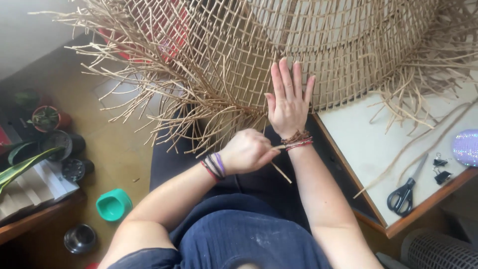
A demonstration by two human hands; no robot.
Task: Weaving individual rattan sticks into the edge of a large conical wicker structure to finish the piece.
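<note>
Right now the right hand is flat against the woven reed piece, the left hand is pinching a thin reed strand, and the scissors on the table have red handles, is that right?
Not quite: the scissors have black handles, not red, as the head view shows. The rest holds: the right hand lies flat against the woven reed piece, the left hand pinches a thin reed strand, and the scissors lie on the table.

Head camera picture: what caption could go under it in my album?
Right hand pressed flat on a big tan open-weave wicker basket while left hand pinches a thin tan reed strand.
</note>
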